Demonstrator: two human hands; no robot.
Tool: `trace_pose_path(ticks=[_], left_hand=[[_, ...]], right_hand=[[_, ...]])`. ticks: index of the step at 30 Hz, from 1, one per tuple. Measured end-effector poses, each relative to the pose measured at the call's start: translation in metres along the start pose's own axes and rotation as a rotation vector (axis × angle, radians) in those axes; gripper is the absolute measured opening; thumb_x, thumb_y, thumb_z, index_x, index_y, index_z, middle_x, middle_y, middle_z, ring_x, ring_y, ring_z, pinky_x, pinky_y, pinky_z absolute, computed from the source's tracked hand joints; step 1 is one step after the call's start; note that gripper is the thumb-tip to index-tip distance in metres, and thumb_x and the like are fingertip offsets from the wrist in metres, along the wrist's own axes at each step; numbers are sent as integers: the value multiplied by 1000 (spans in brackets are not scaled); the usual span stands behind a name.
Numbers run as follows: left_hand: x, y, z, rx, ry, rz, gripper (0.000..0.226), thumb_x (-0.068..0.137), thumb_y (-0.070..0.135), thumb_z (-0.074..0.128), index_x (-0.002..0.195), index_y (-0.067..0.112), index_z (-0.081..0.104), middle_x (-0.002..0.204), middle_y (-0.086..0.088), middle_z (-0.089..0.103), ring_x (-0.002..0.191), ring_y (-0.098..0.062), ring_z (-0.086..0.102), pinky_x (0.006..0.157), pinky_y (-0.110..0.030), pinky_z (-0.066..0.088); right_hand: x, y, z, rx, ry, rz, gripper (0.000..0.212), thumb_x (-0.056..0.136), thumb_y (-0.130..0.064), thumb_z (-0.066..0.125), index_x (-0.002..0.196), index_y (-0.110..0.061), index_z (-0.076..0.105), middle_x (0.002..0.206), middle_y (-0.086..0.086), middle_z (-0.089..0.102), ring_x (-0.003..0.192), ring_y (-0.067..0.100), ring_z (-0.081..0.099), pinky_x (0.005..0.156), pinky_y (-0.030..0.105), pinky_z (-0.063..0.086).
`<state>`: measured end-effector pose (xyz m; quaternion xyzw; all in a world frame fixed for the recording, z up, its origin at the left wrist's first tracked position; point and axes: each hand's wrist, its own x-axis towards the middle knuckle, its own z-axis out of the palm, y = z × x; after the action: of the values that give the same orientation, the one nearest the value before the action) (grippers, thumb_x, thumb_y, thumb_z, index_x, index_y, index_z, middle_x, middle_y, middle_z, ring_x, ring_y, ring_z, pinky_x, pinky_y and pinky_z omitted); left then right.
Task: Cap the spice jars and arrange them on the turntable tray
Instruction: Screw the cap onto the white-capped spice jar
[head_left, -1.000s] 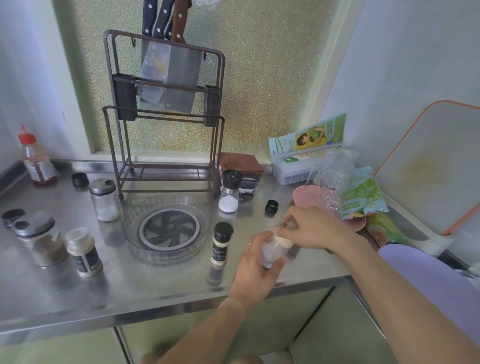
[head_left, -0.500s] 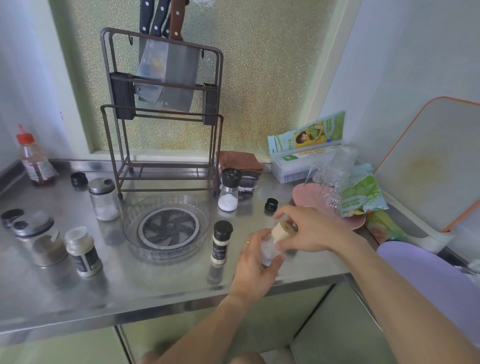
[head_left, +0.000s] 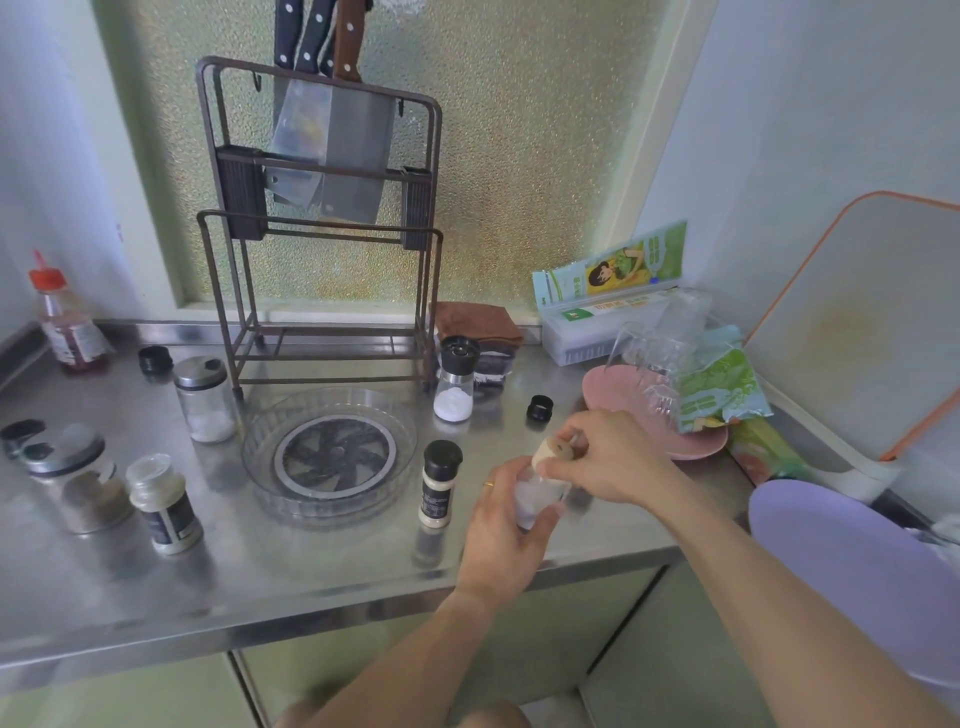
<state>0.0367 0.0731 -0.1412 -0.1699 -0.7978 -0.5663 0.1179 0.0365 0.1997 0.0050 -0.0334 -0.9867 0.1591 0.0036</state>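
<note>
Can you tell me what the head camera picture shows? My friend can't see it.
Two hands work on a small clear jar: the left hand holds it while the right hand fits a tan cap on top. Beside them on the steel counter sits an empty clear turntable tray, with more spice jars around it.
</note>
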Motion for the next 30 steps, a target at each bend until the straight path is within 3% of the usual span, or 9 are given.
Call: trace_pose_path(ticks=[6,9,12,14,16,18,20,24,30], left_hand=[[-2,9,-5,-74,64,-75,50,82,35,74,127,31,52,111,13,69,98,-9,66,83,-33,56],[-6,14,-9,-93,17,-87,59,78,34,73,133,29,51,116,13,70,106,-8,67,90,-41,56],[-20,19,-16,5,-9,-66,68,80,41,76,140,25,48,124,11,69,110,-9,67,94,-35,55],[-36,19,-29,156,100,-10,55,88,35,74,137,28,52,127,14,66,112,-6,63,96,-19,49],[-47,20,-47,218,254,89,40,88,17,76,121,29,57,110,15,65,101,-1,62,89,-4,40],[-47,23,-67,244,401,126,40,83,2,78,110,23,57,96,11,56,87,2,55,81,-3,39],[-35,26,-85,292,476,85,41,82,6,81,111,15,55,98,8,48,84,-2,50,76,-8,41],[-7,25,-101,378,247,-125,63,83,29,80,134,16,45,124,1,57,110,-21,61,83,-25,45],[17,20,-101,401,188,-169,35,87,21,76,117,12,58,101,-6,74,96,-32,68,71,-29,36]], right_hand=[[-18,-8,32,189,121,68,73,58,-65,75,118,-27,59,106,-9,69,96,19,67,83,41,57],[-23,-3,48,207,160,116,65,64,-54,81,116,-23,58,105,-5,70,97,22,67,81,41,56],[-23,0,55,247,211,139,57,68,-49,85,112,-25,59,100,-6,70,91,21,67,79,41,57],[-19,1,59,257,203,137,57,69,-48,85,112,-24,58,102,-5,69,91,22,67,80,41,56],[-13,-3,65,241,191,130,58,71,-45,85,115,-22,56,108,-3,69,96,24,67,80,38,53],[-5,-9,72,228,186,118,58,74,-43,83,119,-20,54,113,1,70,101,27,66,79,35,50],[2,-18,79,230,180,122,59,78,-41,82,124,-19,53,117,3,70,105,28,66,80,35,49],[11,-33,88,224,179,104,57,83,-36,80,128,-19,51,122,5,69,109,29,65,85,38,52],[14,-37,94,241,194,107,56,86,-38,77,130,-17,49,125,6,67,114,29,62,88,38,49]])
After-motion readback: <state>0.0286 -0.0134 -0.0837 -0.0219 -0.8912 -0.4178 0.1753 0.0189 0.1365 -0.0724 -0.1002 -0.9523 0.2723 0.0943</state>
